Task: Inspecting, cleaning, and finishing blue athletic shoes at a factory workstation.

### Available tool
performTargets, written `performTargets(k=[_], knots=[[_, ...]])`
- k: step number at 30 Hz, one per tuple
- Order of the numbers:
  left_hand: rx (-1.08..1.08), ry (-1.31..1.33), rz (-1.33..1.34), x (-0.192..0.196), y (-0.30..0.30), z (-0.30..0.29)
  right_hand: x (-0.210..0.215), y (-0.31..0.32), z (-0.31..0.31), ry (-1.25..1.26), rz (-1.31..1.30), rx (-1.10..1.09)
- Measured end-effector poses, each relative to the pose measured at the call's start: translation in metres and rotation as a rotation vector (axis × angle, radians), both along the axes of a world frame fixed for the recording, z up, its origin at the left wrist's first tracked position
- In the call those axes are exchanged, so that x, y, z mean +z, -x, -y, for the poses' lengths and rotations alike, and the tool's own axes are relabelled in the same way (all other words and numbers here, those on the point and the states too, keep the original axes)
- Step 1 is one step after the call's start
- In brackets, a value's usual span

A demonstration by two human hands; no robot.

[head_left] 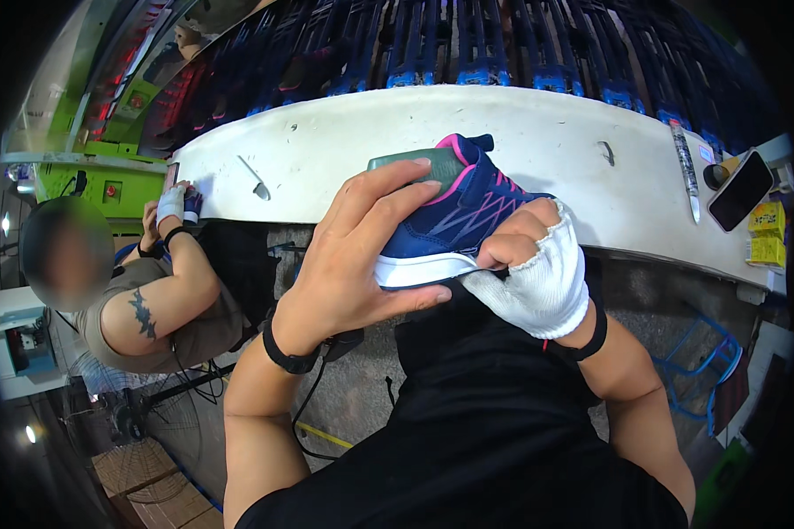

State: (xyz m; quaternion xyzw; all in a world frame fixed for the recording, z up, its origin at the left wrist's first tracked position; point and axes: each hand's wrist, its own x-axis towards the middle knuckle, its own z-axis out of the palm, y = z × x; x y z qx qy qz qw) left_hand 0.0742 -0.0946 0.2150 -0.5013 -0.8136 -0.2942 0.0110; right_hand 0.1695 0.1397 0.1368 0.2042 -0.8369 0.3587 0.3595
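A navy sneaker (437, 227) with pink lining, crossed laces and a white sole is held up over the near edge of the white table. A green shoe last (406, 161) sticks out of its opening. My left hand (348, 242) wraps around the heel end, fingers over the upper and last, thumb under the sole. In a white fingerless glove, my right hand (538, 269) is closed at the toe end, its fingers pinching along the sole edge. Whether a small thing is also inside that fist is hidden.
On the white table (326, 132) lie a spoon-shaped tool (254, 181), a craft knife (685, 167), a phone (739, 192) and yellow boxes (767, 234). Dark blue racks (485, 53) run behind it. A co-worker (163, 291) sits at left; a blue stool (701, 366) stands at right.
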Motion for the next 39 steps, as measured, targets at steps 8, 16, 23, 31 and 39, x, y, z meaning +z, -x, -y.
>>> performTargets(k=[8, 16, 23, 31, 39], knots=[[0.197, -0.051, -0.128, 0.001, -0.018, 0.021, 0.000, 0.006, -0.068, 0.005, -0.005, -0.388], [0.199, -0.096, -0.124, -0.005, -0.021, -0.011, -0.025, 0.011, -0.219, -0.636, 0.878, -1.059], [0.186, -0.091, -0.104, -0.015, -0.033, -0.017, -0.045, 0.012, -0.253, -0.360, 0.958, -0.960], [0.218, -0.112, -0.107, -0.019, -0.038, -0.009, -0.043, 0.020, -0.172, -0.261, 0.828, -0.651], [0.183, -0.186, -0.150, -0.024, -0.050, -0.010, 0.035, 0.005, -0.093, 1.145, 0.363, 0.332]])
